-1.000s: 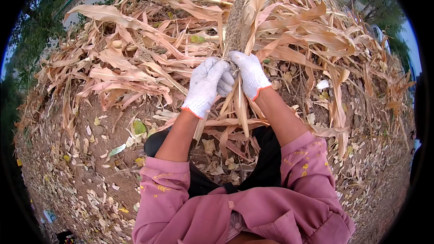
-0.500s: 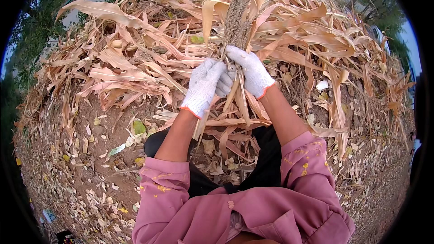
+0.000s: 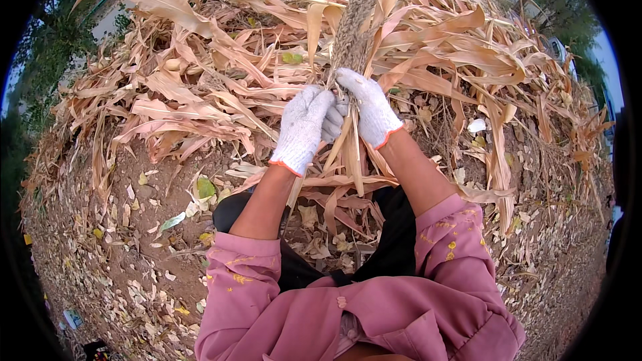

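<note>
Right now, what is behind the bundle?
Dry leaves show past both sides of the bundle, with a green leaf to its left. Whatever lies directly behind it is covered.

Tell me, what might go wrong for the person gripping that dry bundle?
The dry bundle has uneven stalks, so a few might slip out between the left hand and the right hand. Its seed heads lie close to the leaf heap and could perhaps snag there. Those papery leaves also look brittle and may crumble.
</note>
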Available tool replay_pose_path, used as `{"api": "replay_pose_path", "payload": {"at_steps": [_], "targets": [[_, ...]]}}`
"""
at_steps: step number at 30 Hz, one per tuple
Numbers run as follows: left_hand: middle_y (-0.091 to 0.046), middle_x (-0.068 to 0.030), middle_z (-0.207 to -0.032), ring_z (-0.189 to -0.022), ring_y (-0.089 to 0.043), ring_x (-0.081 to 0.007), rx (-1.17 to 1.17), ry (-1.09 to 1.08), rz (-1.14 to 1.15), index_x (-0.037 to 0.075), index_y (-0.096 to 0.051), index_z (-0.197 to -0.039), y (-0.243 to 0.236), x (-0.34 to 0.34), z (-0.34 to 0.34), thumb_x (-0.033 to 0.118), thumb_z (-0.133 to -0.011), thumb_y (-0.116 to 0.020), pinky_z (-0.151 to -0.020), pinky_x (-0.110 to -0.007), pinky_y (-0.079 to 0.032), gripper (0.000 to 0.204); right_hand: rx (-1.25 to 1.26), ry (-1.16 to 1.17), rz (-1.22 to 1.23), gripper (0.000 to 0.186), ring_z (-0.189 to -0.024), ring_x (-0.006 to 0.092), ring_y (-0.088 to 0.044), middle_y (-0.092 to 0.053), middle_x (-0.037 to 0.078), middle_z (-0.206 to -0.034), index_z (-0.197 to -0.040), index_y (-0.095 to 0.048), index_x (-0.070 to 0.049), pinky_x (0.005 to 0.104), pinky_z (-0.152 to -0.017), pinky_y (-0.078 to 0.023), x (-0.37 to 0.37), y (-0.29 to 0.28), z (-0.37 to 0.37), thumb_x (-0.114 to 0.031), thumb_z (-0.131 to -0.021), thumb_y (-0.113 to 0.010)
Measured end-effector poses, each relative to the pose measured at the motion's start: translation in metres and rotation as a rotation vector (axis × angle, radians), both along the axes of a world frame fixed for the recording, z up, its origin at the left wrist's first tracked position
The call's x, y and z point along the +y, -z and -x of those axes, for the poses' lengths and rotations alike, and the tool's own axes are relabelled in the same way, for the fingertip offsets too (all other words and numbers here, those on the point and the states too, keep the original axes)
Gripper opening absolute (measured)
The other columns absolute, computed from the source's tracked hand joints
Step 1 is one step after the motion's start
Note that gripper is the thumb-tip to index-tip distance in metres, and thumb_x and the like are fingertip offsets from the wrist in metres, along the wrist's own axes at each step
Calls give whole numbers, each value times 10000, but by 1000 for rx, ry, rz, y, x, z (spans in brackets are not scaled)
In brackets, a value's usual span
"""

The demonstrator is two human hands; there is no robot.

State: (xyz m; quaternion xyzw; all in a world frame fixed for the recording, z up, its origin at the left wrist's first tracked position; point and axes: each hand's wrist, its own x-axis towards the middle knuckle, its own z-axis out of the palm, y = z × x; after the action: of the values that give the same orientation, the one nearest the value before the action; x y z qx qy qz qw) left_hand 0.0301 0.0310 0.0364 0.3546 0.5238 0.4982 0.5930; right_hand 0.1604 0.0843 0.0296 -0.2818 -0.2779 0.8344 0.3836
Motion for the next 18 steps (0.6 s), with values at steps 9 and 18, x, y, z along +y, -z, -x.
{"api": "replay_pose_path", "payload": {"at_steps": [9, 18], "targets": [[-581, -35, -662, -529, -548, -120, -75, -75, 0, 65, -567, -870, 5, 3, 5, 255, -947, -521, -500, -243, -448, 210, 48, 4, 13, 149, -467, 224, -451, -491, 89, -591, -887, -533, -51, 383, -474, -414, -3, 9, 6, -193, -933, -538], [-573, -26, -680, -529, -544, -100, 16, -88, 7, 85, -559, -889, 1, 5, 9, 258, -953, -514, -482, -226, -443, 190, -128, 57, -102, 191, -667, 104, -555, -623, 35, -784, -925, -636, -6, 263, -605, -453, 2, 37, 5, -191, -875, -650]]}}
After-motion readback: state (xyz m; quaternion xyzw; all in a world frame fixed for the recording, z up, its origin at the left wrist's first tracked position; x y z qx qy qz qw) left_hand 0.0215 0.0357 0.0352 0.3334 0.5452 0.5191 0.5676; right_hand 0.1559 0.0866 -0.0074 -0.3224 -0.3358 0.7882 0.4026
